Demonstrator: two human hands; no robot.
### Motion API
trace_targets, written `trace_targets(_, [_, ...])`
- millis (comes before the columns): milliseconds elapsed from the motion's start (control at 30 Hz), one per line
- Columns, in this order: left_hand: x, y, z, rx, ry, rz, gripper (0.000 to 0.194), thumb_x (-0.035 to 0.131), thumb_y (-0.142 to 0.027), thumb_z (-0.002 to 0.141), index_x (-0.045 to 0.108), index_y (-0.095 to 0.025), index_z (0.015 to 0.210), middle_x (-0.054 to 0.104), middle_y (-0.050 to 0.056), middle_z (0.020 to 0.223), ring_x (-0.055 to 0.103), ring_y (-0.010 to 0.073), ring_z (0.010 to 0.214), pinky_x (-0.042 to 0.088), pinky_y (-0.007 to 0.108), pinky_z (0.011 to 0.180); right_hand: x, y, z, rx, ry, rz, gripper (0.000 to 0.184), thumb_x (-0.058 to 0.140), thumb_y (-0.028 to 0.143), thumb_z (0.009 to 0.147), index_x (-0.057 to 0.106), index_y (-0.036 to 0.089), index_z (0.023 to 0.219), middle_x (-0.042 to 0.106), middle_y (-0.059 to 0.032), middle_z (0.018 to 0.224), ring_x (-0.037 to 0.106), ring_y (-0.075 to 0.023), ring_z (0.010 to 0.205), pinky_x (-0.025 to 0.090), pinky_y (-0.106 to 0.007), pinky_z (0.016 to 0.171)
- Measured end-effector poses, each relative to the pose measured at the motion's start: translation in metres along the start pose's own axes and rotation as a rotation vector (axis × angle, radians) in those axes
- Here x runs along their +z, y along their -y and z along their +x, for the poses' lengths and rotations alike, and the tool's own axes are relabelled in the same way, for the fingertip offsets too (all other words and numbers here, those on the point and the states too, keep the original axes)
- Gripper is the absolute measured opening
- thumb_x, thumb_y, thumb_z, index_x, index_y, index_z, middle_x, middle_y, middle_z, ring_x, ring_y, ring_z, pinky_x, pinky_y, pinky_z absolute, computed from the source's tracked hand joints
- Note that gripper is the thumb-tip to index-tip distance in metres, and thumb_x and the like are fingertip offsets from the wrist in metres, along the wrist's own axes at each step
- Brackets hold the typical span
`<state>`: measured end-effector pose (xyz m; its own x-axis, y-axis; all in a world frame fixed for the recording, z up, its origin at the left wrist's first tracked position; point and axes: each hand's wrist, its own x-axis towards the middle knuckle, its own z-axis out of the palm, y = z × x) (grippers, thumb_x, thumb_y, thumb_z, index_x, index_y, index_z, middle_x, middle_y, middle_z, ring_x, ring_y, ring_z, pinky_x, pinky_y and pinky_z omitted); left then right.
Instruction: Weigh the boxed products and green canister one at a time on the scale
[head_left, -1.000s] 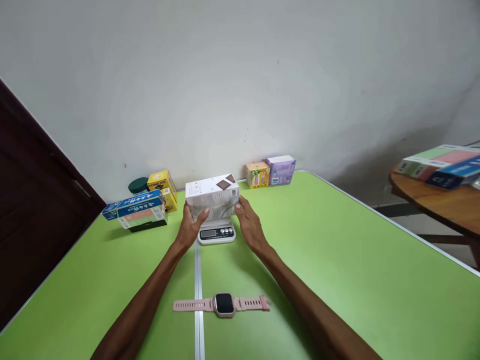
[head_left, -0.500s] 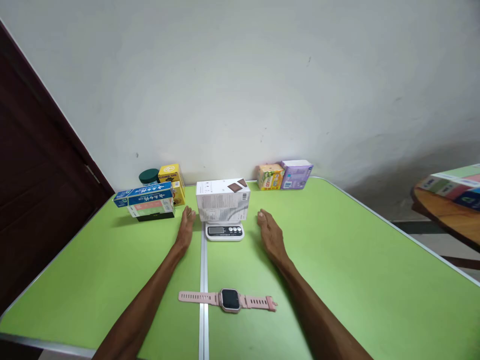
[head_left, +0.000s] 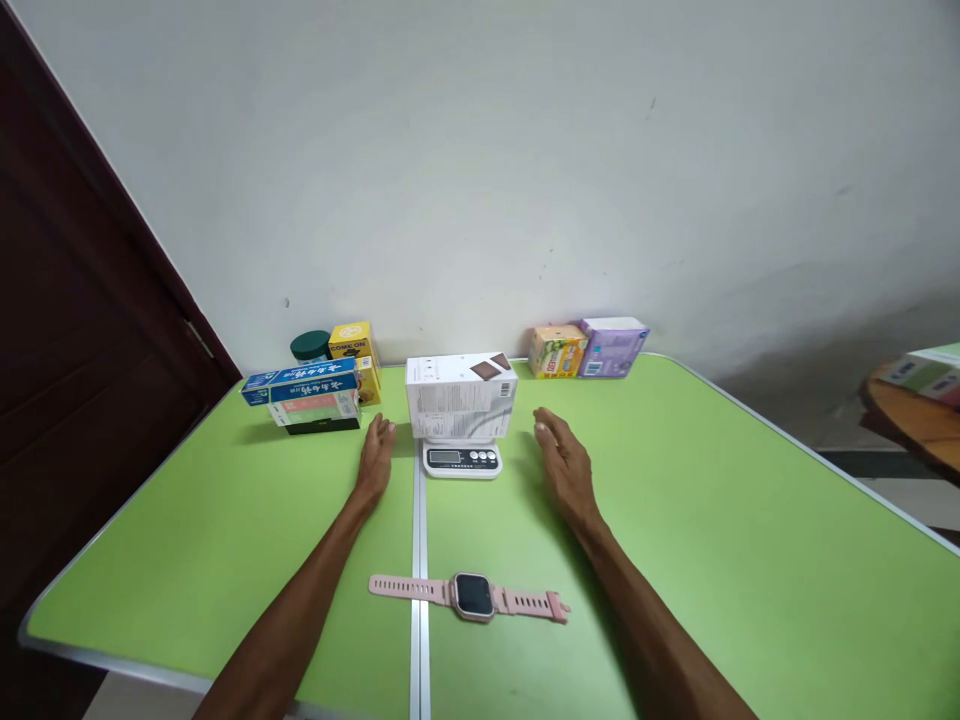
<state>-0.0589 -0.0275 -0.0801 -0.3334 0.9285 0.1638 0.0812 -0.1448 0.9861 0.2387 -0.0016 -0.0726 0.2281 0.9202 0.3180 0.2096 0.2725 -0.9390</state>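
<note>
A white printed box stands upright on a small white digital scale, whose display and round buttons face me. Left of the box, a short gap away, my left hand rests with its fingers stretched out and nothing in it. On the other side my right hand is likewise open, apart from the box and holding nothing. Nearer to me, between my forearms, a smartwatch with a pink strap lies flat across the table's seam. What the scale's display reads is too small to tell.
Behind my left hand stand a blue-topped box, a yellow box and a green-lidded jar. An orange-yellow pack and a purple pack sit by the wall. A wooden table is at far right.
Both hands have let go of the white box and moved apart to either side of it. The box now stands on the scale unheld. The view has shifted slightly.
</note>
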Motion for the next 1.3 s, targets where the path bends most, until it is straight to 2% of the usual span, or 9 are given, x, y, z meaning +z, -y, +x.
trace_targets(133, [0.030,-0.025,0.002,0.061,0.039,0.054,0.086,0.060,-0.073,0.091,0.041,-0.021,0.157,0.038,0.017,0.169,0.036,0.0320,0.158,0.025,0.048,0.131,0.026,0.032,0.002,-0.044,0.025,0.035,0.076,0.045,0.075,0.096,0.059,0.021,0.147,0.056,-0.0151,0.157,0.049,-0.0328,0.147,0.038,-0.054,0.122])
trace_targets(233, [0.052,-0.045,0.004,0.129,0.093,0.010,0.079,0.061,-0.070,0.092,0.047,-0.022,0.153,0.053,0.016,0.159,0.048,0.0323,0.149,0.034,0.047,0.127,0.047,0.058,0.001,-0.034,0.069,0.041,0.075,0.044,0.076,0.096,0.060,0.021,0.143,0.065,-0.0156,0.145,0.058,-0.0352,0.135,0.044,-0.054,0.115])
trace_targets(333, [0.050,-0.065,-0.002,0.140,0.122,-0.054,0.075,0.061,-0.068,0.093,0.049,-0.022,0.150,0.062,0.014,0.149,0.057,0.0316,0.139,0.041,0.046,0.122,0.058,0.084,-0.007,-0.069,0.086,0.020,0.067,0.048,0.071,0.097,0.061,0.021,0.138,0.069,-0.0147,0.135,0.063,-0.0346,0.123,0.048,-0.052,0.109])
trace_targets(467, [-0.001,-0.091,-0.023,0.202,0.081,-0.047,0.071,0.062,-0.064,0.095,0.047,-0.026,0.152,0.058,0.010,0.154,0.051,0.0301,0.145,0.036,0.044,0.126,0.077,0.116,-0.026,-0.187,0.203,-0.001,0.058,0.055,0.064,0.098,0.060,0.024,0.139,0.067,-0.0132,0.136,0.062,-0.0339,0.123,0.048,-0.052,0.108])
trace_targets(600, [-0.074,-0.105,-0.039,0.219,-0.107,0.023,0.073,0.068,-0.061,0.092,0.046,-0.027,0.153,0.057,0.010,0.155,0.050,0.0301,0.146,0.036,0.043,0.126,0.134,0.130,-0.053,-0.254,0.367,0.105,0.056,0.055,0.061,0.099,0.057,0.027,0.143,0.064,-0.0128,0.141,0.060,-0.0340,0.126,0.050,-0.053,0.107])
trace_targets(800, [-0.156,-0.070,-0.033,0.121,-0.333,0.055,0.078,0.081,-0.058,0.081,0.052,-0.025,0.145,0.064,0.013,0.146,0.060,0.0314,0.135,0.044,0.048,0.119,0.237,0.110,-0.085,-0.263,0.536,0.204,0.064,0.055,0.060,0.098,0.049,0.030,0.154,0.062,-0.0121,0.146,0.056,-0.0370,0.135,0.046,-0.058,0.113])
trace_targets(1000, [-0.180,-0.022,-0.010,0.028,-0.355,0.087,0.077,0.086,-0.058,0.075,0.056,-0.022,0.135,0.068,0.015,0.139,0.066,0.0324,0.126,0.049,0.050,0.114,0.272,0.071,-0.085,-0.254,0.551,0.167,0.068,0.055,0.060,0.097,0.046,0.029,0.157,0.060,-0.0138,0.148,0.055,-0.0385,0.136,0.045,-0.060,0.113])
trace_targets(1200, [-0.185,-0.008,0.010,0.021,-0.303,0.102,0.081,0.085,-0.061,0.074,0.054,-0.019,0.136,0.066,0.018,0.140,0.065,0.0319,0.127,0.048,0.048,0.115,0.273,0.061,-0.080,-0.238,0.567,0.131,0.073,0.057,0.056,0.097,0.041,0.023,0.159,0.056,-0.0161,0.152,0.049,-0.0372,0.144,0.042,-0.059,0.119])
trace_targets(1300, [-0.188,-0.010,0.005,-0.009,-0.323,0.178,0.084,0.082,-0.061,0.076,0.050,-0.017,0.140,0.064,0.020,0.140,0.064,0.0322,0.129,0.048,0.049,0.115,0.258,0.066,-0.082,-0.256,0.585,0.105,0.075,0.062,0.051,0.094,0.039,0.022,0.160,0.052,-0.0169,0.157,0.044,-0.0377,0.148,0.037,-0.062,0.122])
